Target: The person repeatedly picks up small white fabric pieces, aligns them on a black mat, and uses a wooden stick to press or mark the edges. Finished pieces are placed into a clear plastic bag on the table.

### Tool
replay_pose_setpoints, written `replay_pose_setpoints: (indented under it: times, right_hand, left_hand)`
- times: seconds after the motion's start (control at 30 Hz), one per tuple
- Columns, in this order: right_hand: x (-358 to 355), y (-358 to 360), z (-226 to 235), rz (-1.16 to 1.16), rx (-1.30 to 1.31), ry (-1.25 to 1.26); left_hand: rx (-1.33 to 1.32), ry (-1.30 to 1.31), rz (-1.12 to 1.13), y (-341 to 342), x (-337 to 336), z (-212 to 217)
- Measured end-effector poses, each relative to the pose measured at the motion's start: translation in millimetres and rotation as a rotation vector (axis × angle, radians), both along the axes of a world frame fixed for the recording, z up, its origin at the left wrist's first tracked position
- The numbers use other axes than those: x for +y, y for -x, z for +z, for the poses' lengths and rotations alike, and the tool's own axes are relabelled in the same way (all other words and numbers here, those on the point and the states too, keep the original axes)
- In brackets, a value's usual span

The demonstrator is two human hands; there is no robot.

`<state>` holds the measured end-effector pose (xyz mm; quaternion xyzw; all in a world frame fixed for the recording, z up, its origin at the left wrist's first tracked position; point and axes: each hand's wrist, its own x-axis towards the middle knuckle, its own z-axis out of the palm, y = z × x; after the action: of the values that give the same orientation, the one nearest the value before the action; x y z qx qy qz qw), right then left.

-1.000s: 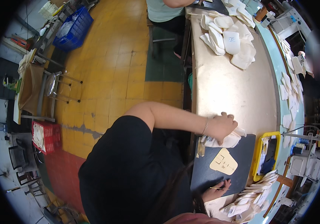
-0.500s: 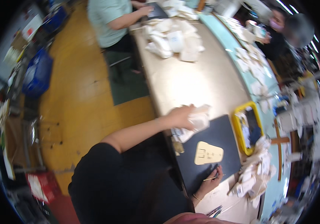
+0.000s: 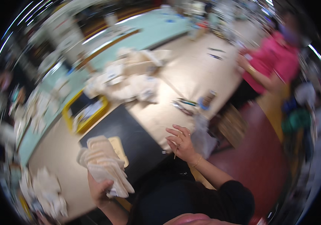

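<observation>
My left hand [image 3: 99,187] grips a stack of cream fabric pieces [image 3: 106,161] by its near end, thumb on top. The stack is fanned a little and hangs over the black board [image 3: 139,144]. Partly hidden behind it, a pale yellow flat template [image 3: 118,150] lies on that board. My right hand [image 3: 182,144] is raised at the board's right corner, fingers loosely curled. Between its fingers is a thin yellowish stick [image 3: 175,152], perhaps a pencil; blur hides its kind.
Beyond the board stand a yellow-rimmed tray [image 3: 99,117] and a heap of cream fabric pieces [image 3: 130,80]. Scissors [image 3: 183,108] and pens [image 3: 187,101] lie to the right. More fabric [image 3: 50,191] is at the left. A person in pink [image 3: 273,63] works at the far right.
My view has swung to the right. The left hand, on the fabric beside the board before, now holds the stack over it. The right hand has lifted off the board's edge with the stick.
</observation>
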<state>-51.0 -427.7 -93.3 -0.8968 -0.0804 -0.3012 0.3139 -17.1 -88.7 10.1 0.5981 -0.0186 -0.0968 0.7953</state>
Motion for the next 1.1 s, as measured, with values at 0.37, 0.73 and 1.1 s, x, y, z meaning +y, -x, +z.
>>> replay_pose_setpoints:
  times: [0.37, 0.73, 1.1]
  right_hand:
    - [-82, 136, -81, -0.644, 0.355, -0.094]
    - [-105, 145, -176, -0.941, 0.746, -0.031]
    - [-126, 181, -249, -1.148, 0.773, -0.551]
  left_hand:
    - [0.1, -0.125, -0.74, -29, -133, -19]
    - [0.244, -0.099, -0.825, -25, -156, -37]
    - [0.374, 0.103, -0.79, -11, -179, -31]
